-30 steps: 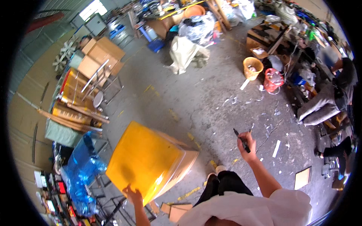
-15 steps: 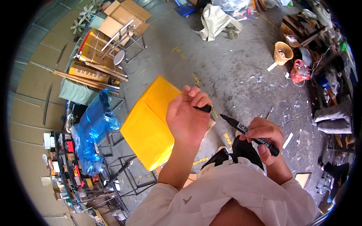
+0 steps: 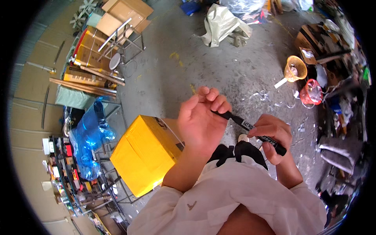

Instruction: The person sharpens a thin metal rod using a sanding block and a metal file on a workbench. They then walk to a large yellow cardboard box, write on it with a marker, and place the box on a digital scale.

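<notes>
My right hand (image 3: pixel 276 133) is closed around the barrel of a black marker pen (image 3: pixel 247 125), its front end pointing up and left. My left hand (image 3: pixel 201 127) faces palm up, its fingers curled over a black marker cap (image 3: pixel 222 114). The pen's front end meets the cap; how far it is inside cannot be made out. Below and left of my left wrist stands a box with a yellow top (image 3: pixel 143 154), partly hidden by my forearm.
Blue plastic film (image 3: pixel 88 141) hangs by a cluttered shelf (image 3: pixel 72 168) on the left. Farther off are a metal stand (image 3: pixel 125 45) and cardboard boxes (image 3: pixel 129 15). On the right stand a yellow basket (image 3: pixel 295 69) and a red basket (image 3: pixel 311 93); a grey sheet (image 3: pixel 223 25) lies far ahead.
The pen's bare tip was apart from the cap and now joins it. My hands have drawn together. The yellow-topped box appears lower and farther left as the view has shifted.
</notes>
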Tool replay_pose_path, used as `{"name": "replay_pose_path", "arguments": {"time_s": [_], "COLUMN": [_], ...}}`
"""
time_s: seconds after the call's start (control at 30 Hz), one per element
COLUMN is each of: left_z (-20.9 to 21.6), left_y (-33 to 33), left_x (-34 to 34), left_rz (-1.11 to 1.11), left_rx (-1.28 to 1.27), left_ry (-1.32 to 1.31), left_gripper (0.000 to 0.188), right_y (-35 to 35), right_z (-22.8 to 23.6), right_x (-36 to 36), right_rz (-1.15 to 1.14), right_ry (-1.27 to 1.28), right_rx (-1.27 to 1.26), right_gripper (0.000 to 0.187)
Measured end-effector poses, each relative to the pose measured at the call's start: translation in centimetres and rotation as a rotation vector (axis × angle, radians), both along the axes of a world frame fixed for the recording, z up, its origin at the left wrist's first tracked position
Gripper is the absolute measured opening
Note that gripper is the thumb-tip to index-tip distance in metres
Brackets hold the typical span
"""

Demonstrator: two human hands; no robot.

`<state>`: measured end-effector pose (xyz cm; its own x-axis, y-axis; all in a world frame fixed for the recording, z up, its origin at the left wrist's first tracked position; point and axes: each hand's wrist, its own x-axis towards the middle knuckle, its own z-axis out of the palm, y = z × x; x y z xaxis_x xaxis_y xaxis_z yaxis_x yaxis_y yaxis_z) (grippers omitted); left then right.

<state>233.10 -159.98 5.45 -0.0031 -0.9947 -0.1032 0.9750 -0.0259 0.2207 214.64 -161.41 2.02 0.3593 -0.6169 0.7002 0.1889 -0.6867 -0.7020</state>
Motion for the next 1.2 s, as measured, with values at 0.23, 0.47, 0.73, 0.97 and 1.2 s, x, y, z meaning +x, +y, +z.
{"name": "replay_pose_path", "arguments": {"time_s": [0.23, 0.47, 0.73, 0.97, 1.2], "left_z": [-1.7, -4.4, -4.3, -8.6, -18.2], "left_y": [-9.5, -20.3, -35.9, -47.2, -58.4], "left_x": [2.9, 12.4, 28.3, 43.4, 62.7], "left_rz": [0.150, 0.344, 0.339, 0.389, 0.558], "left_rx": [0.156, 0.047, 0.242, 0.383, 0.722], "left_ry": [0.005, -0.043, 0.021, -0.094, -0.355], "left_gripper": [0.012, 0.011, 0.014, 0.017, 0.014], "right_y": [-12.0, -22.3, -39.8, -52.5, -73.6], "right_z": [-2.5, -4.4, -2.7, -7.7, -13.5], "right_x": [4.9, 16.3, 32.2, 41.2, 51.2], "right_rz": [0.232, 0.416, 0.419, 0.393, 0.381], "right_ry": [0.020, -0.060, 0.370, 0.829, 1.243], "right_rx": [0.144, 0.458, -0.018, 0.320, 0.281], "right_gripper": [0.020, 0.030, 0.037, 0.038, 0.023]}}
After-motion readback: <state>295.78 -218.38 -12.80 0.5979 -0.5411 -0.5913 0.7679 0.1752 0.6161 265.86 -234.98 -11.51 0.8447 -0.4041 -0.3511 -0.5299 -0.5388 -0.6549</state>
